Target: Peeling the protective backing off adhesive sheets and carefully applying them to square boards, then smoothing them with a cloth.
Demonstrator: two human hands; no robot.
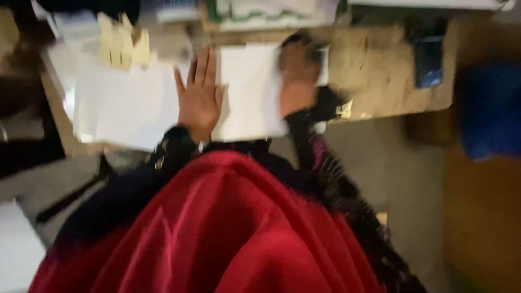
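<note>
My left hand (199,95) lies flat and open, fingers together, on white sheets of paper (247,92) on a wooden table (380,76). My right hand (296,76) rests on the right part of the same white sheet, blurred; its fingers look curled, and whether it holds anything I cannot tell. A larger white sheet (122,106) spreads to the left of my left hand. Red cloth (233,228) covers my lap below the hands, and both of my sleeves are dark.
Pale yellow paper pieces (124,46) lie at the table's back left. A dark phone-like object (429,62) lies at the right end of the table. A blue shape (488,111) sits off the table at right. More papers (271,13) are stacked at the back.
</note>
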